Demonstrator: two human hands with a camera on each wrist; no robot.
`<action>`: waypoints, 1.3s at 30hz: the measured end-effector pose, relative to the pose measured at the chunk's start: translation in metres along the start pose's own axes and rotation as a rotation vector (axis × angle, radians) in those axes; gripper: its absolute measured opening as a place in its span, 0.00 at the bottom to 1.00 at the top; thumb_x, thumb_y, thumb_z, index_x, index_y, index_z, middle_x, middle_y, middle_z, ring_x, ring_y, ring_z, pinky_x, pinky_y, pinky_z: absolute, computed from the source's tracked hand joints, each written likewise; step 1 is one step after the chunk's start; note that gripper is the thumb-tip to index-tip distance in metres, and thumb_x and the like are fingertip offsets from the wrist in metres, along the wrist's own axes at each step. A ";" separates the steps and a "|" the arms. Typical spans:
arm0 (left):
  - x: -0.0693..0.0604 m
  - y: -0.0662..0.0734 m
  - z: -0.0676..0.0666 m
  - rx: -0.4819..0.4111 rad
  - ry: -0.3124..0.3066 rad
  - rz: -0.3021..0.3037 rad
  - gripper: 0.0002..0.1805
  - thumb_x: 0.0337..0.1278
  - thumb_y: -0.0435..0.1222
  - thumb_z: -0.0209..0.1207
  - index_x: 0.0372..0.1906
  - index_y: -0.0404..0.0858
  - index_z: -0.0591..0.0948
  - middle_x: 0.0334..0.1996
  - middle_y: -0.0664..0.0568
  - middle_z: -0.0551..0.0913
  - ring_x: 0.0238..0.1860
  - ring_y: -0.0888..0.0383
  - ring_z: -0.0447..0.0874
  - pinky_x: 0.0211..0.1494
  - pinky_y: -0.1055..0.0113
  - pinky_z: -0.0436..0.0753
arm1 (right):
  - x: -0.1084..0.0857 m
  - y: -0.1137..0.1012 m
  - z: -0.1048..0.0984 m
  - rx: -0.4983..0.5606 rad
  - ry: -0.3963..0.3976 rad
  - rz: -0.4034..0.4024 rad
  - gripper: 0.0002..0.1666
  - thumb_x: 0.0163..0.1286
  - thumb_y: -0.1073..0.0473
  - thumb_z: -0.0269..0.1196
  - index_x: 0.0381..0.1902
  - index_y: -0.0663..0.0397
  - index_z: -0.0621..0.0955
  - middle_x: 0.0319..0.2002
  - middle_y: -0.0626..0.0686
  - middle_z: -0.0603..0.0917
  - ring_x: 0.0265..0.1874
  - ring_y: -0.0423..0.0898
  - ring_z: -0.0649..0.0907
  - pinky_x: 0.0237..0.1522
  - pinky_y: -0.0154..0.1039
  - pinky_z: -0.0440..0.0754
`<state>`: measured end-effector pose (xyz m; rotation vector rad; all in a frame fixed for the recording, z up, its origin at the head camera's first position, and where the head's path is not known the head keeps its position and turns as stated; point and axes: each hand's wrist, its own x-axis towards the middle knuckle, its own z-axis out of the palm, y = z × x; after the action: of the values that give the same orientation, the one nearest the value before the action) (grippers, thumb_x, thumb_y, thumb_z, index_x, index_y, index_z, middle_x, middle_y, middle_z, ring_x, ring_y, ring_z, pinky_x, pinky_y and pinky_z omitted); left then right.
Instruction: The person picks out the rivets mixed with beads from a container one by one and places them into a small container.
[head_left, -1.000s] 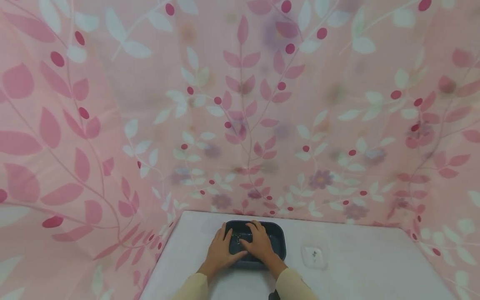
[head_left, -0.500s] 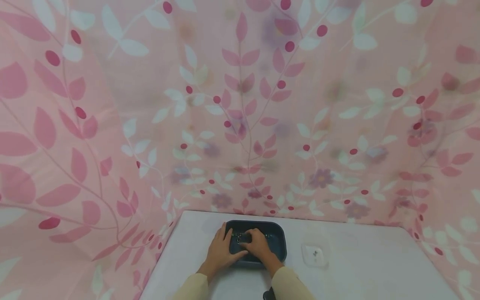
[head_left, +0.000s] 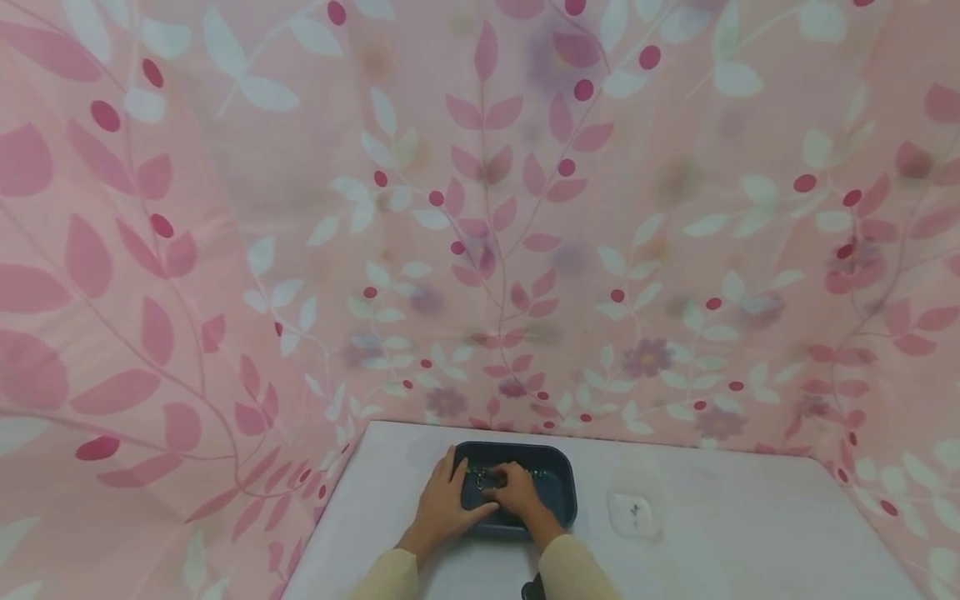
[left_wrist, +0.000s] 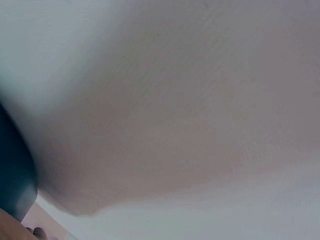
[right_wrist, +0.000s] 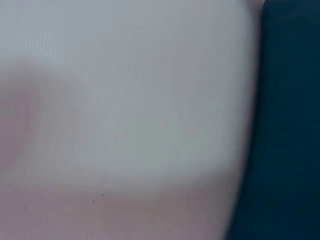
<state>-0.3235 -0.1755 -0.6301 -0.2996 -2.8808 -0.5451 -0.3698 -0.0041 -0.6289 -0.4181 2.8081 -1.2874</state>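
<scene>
A dark blue rectangular tray (head_left: pixel 557 492) stands on the white table, with small shiny metal-looking bits (head_left: pixel 480 481) inside, too small to identify. My left hand (head_left: pixel 444 504) rests over the tray's left side, its fingers fairly straight and its thumb stretched toward the near side. Inside the tray, my right hand (head_left: pixel 519 493) has bent fingers and an opposed thumb. It seems to pinch a small dark piece (head_left: pixel 492 481), whose kind does not show. Both wrist views catch only the tray's outer wall (left_wrist: pixel 15 165) and blurred table; the right one has the tray wall (right_wrist: pixel 287 125) along its right side.
A small clear plastic container (head_left: pixel 632 515) with a few tiny dark pieces sits right of the tray on the white table (head_left: pixel 750 517). Pink leaf-patterned cloth (head_left: pixel 495 250) hangs behind and at both sides. A black object (head_left: pixel 532 588) shows by the right sleeve.
My right hand has drawn back from the far rim into the tray, and its fingers have bent toward the thumb. The left hand keeps its place on the tray.
</scene>
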 end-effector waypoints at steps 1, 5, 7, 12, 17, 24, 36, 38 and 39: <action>-0.001 0.001 0.000 -0.007 -0.002 0.001 0.61 0.45 0.78 0.50 0.71 0.33 0.67 0.78 0.38 0.53 0.74 0.39 0.59 0.71 0.46 0.68 | -0.001 0.000 0.000 0.002 -0.003 0.006 0.20 0.55 0.60 0.75 0.45 0.64 0.84 0.38 0.57 0.82 0.37 0.51 0.81 0.43 0.52 0.81; -0.003 0.002 0.001 -0.012 -0.002 0.007 0.60 0.46 0.78 0.51 0.71 0.33 0.68 0.77 0.37 0.53 0.74 0.39 0.60 0.71 0.46 0.67 | -0.004 0.002 0.000 -0.012 -0.008 -0.005 0.18 0.55 0.61 0.74 0.43 0.64 0.86 0.38 0.57 0.82 0.37 0.51 0.81 0.43 0.52 0.81; -0.004 0.002 0.002 0.001 0.002 0.010 0.60 0.46 0.77 0.51 0.71 0.33 0.68 0.77 0.36 0.54 0.73 0.39 0.61 0.71 0.46 0.68 | -0.005 0.004 0.001 -0.025 -0.009 -0.022 0.17 0.55 0.62 0.74 0.42 0.63 0.86 0.38 0.57 0.82 0.37 0.52 0.81 0.43 0.52 0.81; -0.004 0.001 0.002 0.017 -0.009 0.008 0.60 0.47 0.77 0.50 0.71 0.33 0.68 0.77 0.37 0.53 0.74 0.39 0.61 0.70 0.46 0.68 | -0.007 0.003 0.002 -0.049 -0.017 -0.045 0.15 0.56 0.62 0.73 0.41 0.62 0.86 0.37 0.56 0.82 0.38 0.53 0.82 0.46 0.54 0.80; -0.004 0.000 0.004 0.009 -0.011 0.007 0.60 0.47 0.78 0.49 0.71 0.33 0.68 0.78 0.37 0.52 0.74 0.39 0.61 0.69 0.44 0.69 | -0.006 0.003 0.003 -0.060 -0.038 -0.043 0.13 0.57 0.62 0.73 0.40 0.61 0.87 0.37 0.56 0.82 0.38 0.52 0.81 0.47 0.54 0.80; -0.001 0.001 0.001 -0.004 0.018 0.014 0.59 0.47 0.77 0.50 0.70 0.32 0.69 0.77 0.37 0.52 0.73 0.38 0.61 0.69 0.43 0.69 | 0.000 0.002 0.001 -0.053 -0.047 -0.066 0.12 0.57 0.63 0.72 0.40 0.61 0.87 0.36 0.55 0.82 0.37 0.51 0.82 0.44 0.51 0.81; -0.001 0.001 -0.002 0.010 -0.005 0.004 0.59 0.47 0.77 0.51 0.71 0.33 0.68 0.77 0.37 0.52 0.74 0.39 0.60 0.70 0.45 0.69 | -0.001 0.001 0.000 -0.067 -0.047 -0.061 0.10 0.56 0.65 0.72 0.38 0.59 0.87 0.35 0.54 0.82 0.36 0.50 0.81 0.44 0.51 0.80; -0.001 0.001 -0.002 0.014 -0.006 0.002 0.59 0.47 0.77 0.51 0.71 0.33 0.68 0.78 0.37 0.52 0.74 0.39 0.60 0.70 0.45 0.69 | -0.002 0.000 -0.001 -0.071 -0.043 -0.065 0.10 0.56 0.66 0.72 0.38 0.59 0.87 0.35 0.54 0.82 0.36 0.51 0.82 0.44 0.50 0.81; 0.000 0.001 -0.002 0.017 -0.006 0.001 0.59 0.47 0.76 0.52 0.71 0.34 0.68 0.78 0.37 0.52 0.74 0.39 0.60 0.70 0.45 0.69 | -0.002 0.000 -0.002 -0.066 -0.042 -0.068 0.10 0.55 0.67 0.72 0.37 0.60 0.87 0.35 0.54 0.82 0.36 0.51 0.82 0.44 0.50 0.81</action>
<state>-0.3226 -0.1756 -0.6279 -0.3006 -2.8890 -0.5201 -0.3683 -0.0022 -0.6282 -0.5414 2.8308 -1.1855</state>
